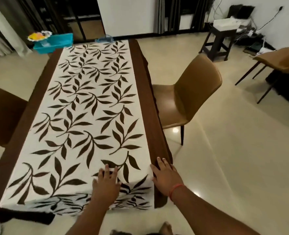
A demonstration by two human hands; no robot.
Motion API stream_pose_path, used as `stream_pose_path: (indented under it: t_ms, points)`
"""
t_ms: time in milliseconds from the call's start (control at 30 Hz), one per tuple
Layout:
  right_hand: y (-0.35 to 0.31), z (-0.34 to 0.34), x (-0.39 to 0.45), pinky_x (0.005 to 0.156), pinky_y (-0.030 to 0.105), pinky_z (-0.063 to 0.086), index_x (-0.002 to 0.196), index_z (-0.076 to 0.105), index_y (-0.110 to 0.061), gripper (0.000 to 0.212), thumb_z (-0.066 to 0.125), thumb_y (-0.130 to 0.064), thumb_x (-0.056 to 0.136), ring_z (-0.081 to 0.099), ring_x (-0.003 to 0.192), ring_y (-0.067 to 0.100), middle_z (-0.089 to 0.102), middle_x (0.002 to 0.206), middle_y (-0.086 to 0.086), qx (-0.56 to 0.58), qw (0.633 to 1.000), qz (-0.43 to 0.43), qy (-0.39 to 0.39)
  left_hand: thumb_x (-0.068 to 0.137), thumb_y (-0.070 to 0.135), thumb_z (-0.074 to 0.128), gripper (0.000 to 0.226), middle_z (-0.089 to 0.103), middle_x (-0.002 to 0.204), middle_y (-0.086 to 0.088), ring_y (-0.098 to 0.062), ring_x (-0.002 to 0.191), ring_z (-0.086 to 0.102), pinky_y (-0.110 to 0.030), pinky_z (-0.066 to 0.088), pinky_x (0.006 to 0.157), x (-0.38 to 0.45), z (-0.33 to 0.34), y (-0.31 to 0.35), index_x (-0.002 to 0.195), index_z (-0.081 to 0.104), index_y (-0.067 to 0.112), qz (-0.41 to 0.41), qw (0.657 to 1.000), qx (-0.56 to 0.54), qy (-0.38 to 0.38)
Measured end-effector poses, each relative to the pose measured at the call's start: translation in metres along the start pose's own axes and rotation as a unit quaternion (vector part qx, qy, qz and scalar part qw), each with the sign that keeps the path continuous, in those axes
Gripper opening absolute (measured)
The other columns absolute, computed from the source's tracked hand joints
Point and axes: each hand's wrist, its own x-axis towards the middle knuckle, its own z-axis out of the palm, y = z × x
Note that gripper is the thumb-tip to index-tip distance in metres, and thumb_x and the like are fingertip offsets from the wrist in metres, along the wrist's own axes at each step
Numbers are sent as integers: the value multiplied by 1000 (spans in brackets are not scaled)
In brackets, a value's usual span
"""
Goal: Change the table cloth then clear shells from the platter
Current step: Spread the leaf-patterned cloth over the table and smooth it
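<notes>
Head view, leaf-print table cloth (82, 116) covering table, left hand (106, 182) and right hand (165, 177) flat, grip spread, tan chair (188, 97) beside.

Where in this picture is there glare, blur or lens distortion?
Head view: lamp glare shows on the glossy floor beside the tan chair; the leaf-print tablecloth looks slightly soft from blur; the wide lens bends the table's edges; the left hand and right hand look stretched.

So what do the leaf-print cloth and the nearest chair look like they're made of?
The leaf-print cloth looks like matte woven fabric: no shine, and it folds softly over the near edge. The nearest chair looks like smooth tan leather or faux leather, with a soft sheen, on thin dark legs, possibly metal.
</notes>
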Motion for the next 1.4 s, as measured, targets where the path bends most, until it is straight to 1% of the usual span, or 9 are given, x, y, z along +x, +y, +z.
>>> stream_pose_path:
  t_ms: [167, 367, 500, 633, 733, 833, 1067, 1233, 1400]
  points:
    - [10, -1, -1, 121, 48, 19, 154, 21, -32, 53, 35, -35, 102, 9, 151, 30, 7, 165, 6, 18, 999, -11, 25, 99, 54, 34, 69, -3, 166, -9, -35, 151, 3, -54, 24, 118, -3, -1, 0, 158, 4, 31, -9, 1000, -14, 1]
    - [45, 5, -10, 118, 41, 31, 152, 31, -29, 55, 42, -21, 99, 29, 145, 30, 19, 163, 7, 154, 979, 115, 68, 99, 51, 39, 69, 0, 166, -8, -34, 152, 2, -57, 19, 119, -10, -6, 8, 157, 11, 27, -14, 1000, -24, 11]
    - [62, 10, -17, 118, 44, 31, 154, 28, -26, 57, 45, -25, 99, 24, 148, 30, 16, 164, 8, 199, 967, 141, 69, 99, 48, 40, 68, 7, 166, -10, -33, 152, 5, -59, 16, 119, -5, -10, 28, 157, 15, 23, 36, 998, -17, 52]
    - [86, 12, -18, 115, 46, 34, 155, 23, -25, 60, 46, -32, 100, 23, 147, 32, 13, 164, 11, 165, 976, 135, 54, 100, 54, 33, 69, 2, 166, -9, -33, 152, 2, -58, 11, 119, 10, -21, 61, 158, 9, 23, 85, 995, 7, 55]
    - [115, 2, -9, 114, 45, 34, 156, 19, -24, 63, 45, -38, 101, 22, 147, 33, 12, 164, 13, 146, 979, 130, 53, 98, 57, 31, 70, 11, 165, -10, -33, 151, 9, -59, 14, 118, 32, -34, 96, 157, 16, 23, 111, 990, 33, 84]
    - [164, -16, 5, 114, 43, 35, 157, 17, -23, 64, 43, -41, 101, 22, 148, 32, 11, 164, 12, 145, 979, 127, 60, 96, 61, 31, 71, 26, 161, -14, -36, 148, 22, -62, 21, 115, 61, -52, 151, 154, 28, 20, 112, 985, 50, 124]
    - [359, -66, 20, 115, 43, 32, 158, 12, -25, 67, 41, -47, 101, 20, 149, 30, 7, 165, 9, 146, 978, 149, 20, 97, 62, 23, 73, 10, 165, -10, -31, 152, 7, -57, 8, 120, 137, -95, 361, 157, 14, 22, 193, 976, 77, 70]
    - [508, -146, 36, 114, 44, 34, 157, 11, -27, 67, 39, -49, 101, 19, 149, 31, 7, 165, 8, 112, 976, 186, 28, 98, 59, 23, 70, 10, 165, -10, -30, 152, 7, -55, 8, 121, 186, -153, 524, 157, 13, 21, 272, 956, 38, 101]
    - [594, -220, 93, 114, 43, 32, 157, 11, -29, 67, 41, -49, 100, 19, 150, 28, 6, 166, 6, 124, 973, 189, 46, 100, 59, 20, 70, 6, 166, -7, -26, 153, 1, -50, 0, 123, 260, -224, 623, 158, 12, 21, 346, 924, 47, 156]
